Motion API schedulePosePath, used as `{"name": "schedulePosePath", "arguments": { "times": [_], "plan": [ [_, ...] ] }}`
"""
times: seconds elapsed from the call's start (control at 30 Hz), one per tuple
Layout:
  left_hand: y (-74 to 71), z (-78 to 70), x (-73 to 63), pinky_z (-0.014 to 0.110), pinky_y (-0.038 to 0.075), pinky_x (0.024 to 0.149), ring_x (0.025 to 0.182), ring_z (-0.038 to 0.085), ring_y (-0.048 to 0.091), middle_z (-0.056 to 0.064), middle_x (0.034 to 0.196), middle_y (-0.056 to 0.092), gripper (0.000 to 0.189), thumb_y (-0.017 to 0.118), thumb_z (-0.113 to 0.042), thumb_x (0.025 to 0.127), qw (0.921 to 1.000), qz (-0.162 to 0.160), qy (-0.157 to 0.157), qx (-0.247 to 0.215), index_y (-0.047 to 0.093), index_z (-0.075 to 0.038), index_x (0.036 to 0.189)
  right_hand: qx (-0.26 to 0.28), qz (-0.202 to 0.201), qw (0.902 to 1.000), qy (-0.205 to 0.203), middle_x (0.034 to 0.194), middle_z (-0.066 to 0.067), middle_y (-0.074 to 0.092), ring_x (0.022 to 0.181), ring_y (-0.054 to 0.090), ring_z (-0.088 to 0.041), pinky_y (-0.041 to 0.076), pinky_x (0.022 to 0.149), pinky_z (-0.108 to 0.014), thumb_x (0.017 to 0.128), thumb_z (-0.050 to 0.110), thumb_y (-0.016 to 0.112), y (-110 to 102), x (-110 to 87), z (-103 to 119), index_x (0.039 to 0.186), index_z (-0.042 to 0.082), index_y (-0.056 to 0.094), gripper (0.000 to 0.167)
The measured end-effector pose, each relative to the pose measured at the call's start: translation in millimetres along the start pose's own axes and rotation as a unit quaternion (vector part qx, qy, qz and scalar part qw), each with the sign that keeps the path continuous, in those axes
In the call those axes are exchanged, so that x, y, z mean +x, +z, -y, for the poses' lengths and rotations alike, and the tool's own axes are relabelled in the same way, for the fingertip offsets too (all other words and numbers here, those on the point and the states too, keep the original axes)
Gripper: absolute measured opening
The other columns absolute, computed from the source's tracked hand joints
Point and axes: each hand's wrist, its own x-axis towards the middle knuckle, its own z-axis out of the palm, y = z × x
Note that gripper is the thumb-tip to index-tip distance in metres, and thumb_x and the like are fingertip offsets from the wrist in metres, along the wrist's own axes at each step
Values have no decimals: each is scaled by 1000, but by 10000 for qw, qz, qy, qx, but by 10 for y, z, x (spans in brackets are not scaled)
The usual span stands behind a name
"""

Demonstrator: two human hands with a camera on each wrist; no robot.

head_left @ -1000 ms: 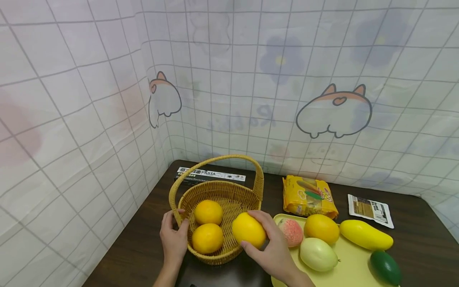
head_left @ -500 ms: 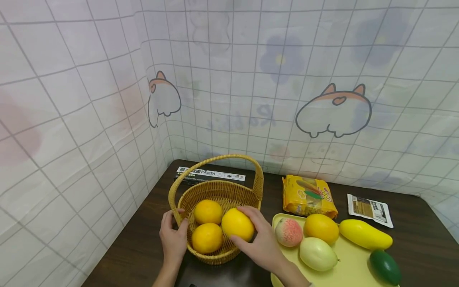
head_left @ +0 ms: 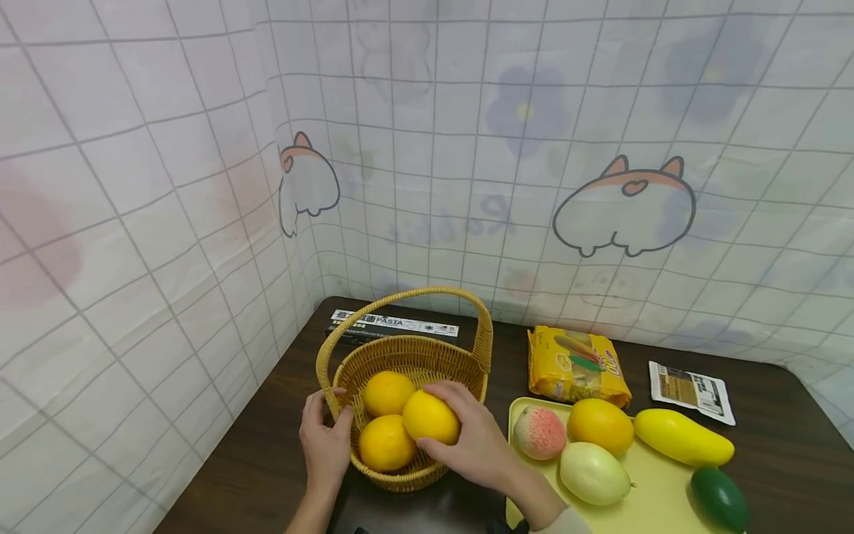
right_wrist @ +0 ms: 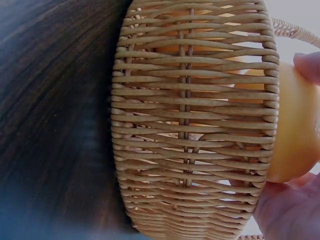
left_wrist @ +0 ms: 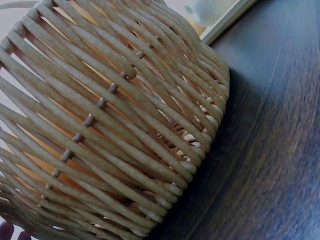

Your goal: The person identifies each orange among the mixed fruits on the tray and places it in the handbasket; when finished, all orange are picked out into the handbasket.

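Note:
A woven wicker basket with a tall arched handle stands on the dark table. My left hand grips its left rim at the foot of the handle, thumb inside. Two yellow-orange oranges, a back one and a front one, lie in the basket's left half. My right hand holds a third orange over the right half, between thumb and fingers. In the right wrist view this orange shows at the rim. The basket wall fills most of the left wrist view.
To the right, a yellow tray bears a peach, an orange-yellow fruit, a pale green fruit, a mango and a dark green fruit. Behind stand a pasta box, a yellow packet and a flat pouch.
My right hand has carried its orange leftward, from near the basket's right rim to beside the two oranges inside. The left hand keeps its grip on the rim.

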Motion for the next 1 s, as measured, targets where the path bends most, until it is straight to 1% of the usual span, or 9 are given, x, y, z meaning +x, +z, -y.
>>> {"name": "schedulePosePath", "arguments": {
  "times": [0.1, 0.2, 0.3, 0.4, 0.5, 0.7, 0.9, 1.0],
  "plan": [
    [14, 45, 10, 21, 43, 69, 88, 26, 56, 20, 105, 59, 21, 62, 9, 84, 10000, -28, -65, 20, 64, 3, 103, -131, 47, 9999, 91, 134, 16, 48, 109, 55, -11, 51, 82, -35, 78, 34, 80, 7, 18, -11, 133, 36, 53, 61],
    [45, 189, 33, 21, 43, 69, 87, 20, 55, 17, 106, 59, 22, 63, 8, 84, 9999, -44, -93, 44, 65, 1, 104, -163, 65, 9998, 118, 133, 13, 49, 108, 56, -12, 51, 82, -35, 78, 34, 80, 7, 36, -24, 133, 33, 54, 61],
    [72, 338, 58, 21, 43, 70, 87, 16, 54, 13, 107, 60, 23, 65, 6, 84, 9999, -35, -110, 51, 65, -3, 105, -85, 96, 9998, 134, 132, 10, 51, 106, 56, -13, 50, 81, -34, 77, 33, 81, 0, 57, -37, 133, 30, 55, 62],
    [82, 418, 70, 22, 43, 72, 89, 15, 54, 8, 106, 60, 23, 66, 5, 84, 9999, -12, -106, 46, 66, -5, 105, 30, 142, 9997, 172, 129, 9, 53, 103, 57, -13, 50, 81, -34, 77, 32, 81, -9, 77, -52, 132, 28, 56, 61],
    [81, 441, 74, 23, 43, 73, 89, 15, 55, 6, 105, 60, 23, 66, 4, 84, 10000, -5, -92, 19, 66, -6, 105, 120, 198, 9993, 284, 129, 8, 54, 103, 57, -13, 50, 81, -34, 76, 31, 82, -22, 92, -58, 132, 29, 56, 61],
    [75, 434, 77, 23, 43, 73, 90, 14, 55, 4, 105, 59, 23, 66, 3, 84, 9999, -18, -126, 6, 65, -5, 105, 154, 356, 9979, 519, 131, 5, 54, 105, 57, -16, 49, 83, -36, 77, 33, 81, -51, 115, -44, 133, 27, 55, 62],
    [72, 437, 76, 22, 43, 73, 90, 17, 56, 7, 106, 60, 23, 65, 3, 85, 10000, -21, -81, 27, 66, -6, 106, 80, 529, 9967, 605, 130, 0, 53, 104, 56, -19, 47, 83, -40, 78, 35, 80, -81, 151, -20, 132, 23, 56, 60],
    [75, 429, 76, 22, 42, 73, 91, 17, 56, 7, 106, 60, 22, 66, 3, 85, 10000, -10, -97, -9, 66, -6, 105, 104, 586, 9961, 645, 129, 0, 54, 103, 55, -18, 47, 83, -39, 79, 35, 80, -94, 156, -2, 131, 22, 57, 59]
  ]
}}
